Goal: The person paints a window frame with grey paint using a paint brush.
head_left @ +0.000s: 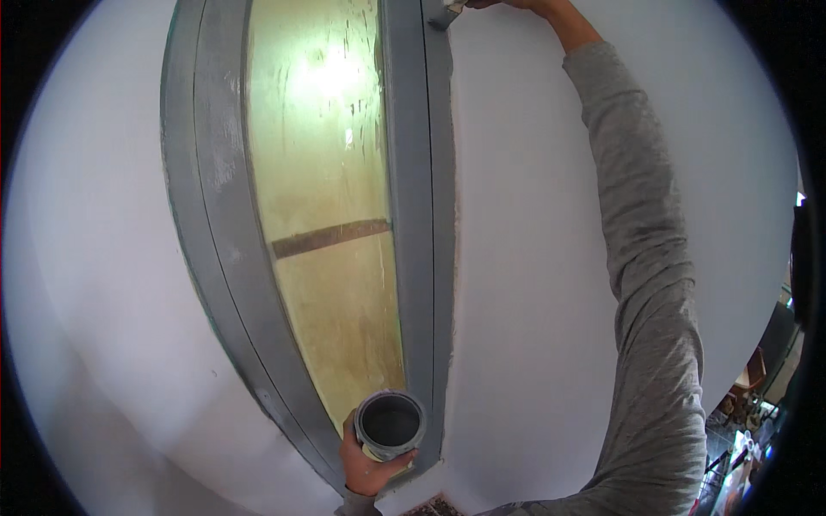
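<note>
My left hand [366, 471] is wrapped around a small round can [422, 430] and holds it in front of the lower part of a narrow window. Dark grey paint [391, 423] shows inside the can, and grey smears cover its rim. High up, my right hand [514, 3] is closed on a paintbrush [444, 14], cut off by the top edge of the picture. Grey bristles touch, or nearly touch, the outer edge of the grey frame [416, 258]. Most of the brush handle is hidden.
Yellowish glass [335, 301] with a brown crossbar [331, 238] fills the frame. White wall [533, 258] borders it on both sides, with a rough edge on the right. Various blurred items [748, 430] stand at the far lower right.
</note>
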`<state>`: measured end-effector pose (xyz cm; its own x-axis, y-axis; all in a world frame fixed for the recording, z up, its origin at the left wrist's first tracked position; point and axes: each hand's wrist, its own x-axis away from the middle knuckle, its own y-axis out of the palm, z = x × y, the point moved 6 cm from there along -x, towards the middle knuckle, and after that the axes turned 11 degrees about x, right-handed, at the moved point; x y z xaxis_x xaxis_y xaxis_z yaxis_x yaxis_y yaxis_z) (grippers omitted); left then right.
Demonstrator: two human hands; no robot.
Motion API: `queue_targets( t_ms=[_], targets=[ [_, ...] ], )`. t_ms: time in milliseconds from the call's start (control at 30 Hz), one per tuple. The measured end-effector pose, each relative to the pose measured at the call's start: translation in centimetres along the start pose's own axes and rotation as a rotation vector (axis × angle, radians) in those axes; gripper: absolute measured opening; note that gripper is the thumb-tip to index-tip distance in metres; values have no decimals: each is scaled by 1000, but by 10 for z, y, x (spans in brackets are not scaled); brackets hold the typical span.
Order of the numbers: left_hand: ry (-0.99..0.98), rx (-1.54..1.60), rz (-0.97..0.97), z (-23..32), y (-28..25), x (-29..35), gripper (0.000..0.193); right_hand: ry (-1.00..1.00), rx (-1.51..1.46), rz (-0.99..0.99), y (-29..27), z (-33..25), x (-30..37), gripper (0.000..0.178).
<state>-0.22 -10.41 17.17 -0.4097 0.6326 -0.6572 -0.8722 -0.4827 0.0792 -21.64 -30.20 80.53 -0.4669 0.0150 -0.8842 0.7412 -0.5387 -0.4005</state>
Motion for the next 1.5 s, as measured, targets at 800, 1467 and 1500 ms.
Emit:
queue_targets(
  t_ms=[800, 1467, 1500],
  targets=[
    [-52, 205, -65, -6, 19, -5, 102, 75, -160, -156, 41, -19, 62, 10],
    [-75, 73, 78, 0, -17, 17, 103, 10, -195, 521, -5, 7, -54, 13],
    [-92, 74, 68, -2, -18, 17, 103, 33, -202, 495, 1, 4, -42, 13]
  ],
)
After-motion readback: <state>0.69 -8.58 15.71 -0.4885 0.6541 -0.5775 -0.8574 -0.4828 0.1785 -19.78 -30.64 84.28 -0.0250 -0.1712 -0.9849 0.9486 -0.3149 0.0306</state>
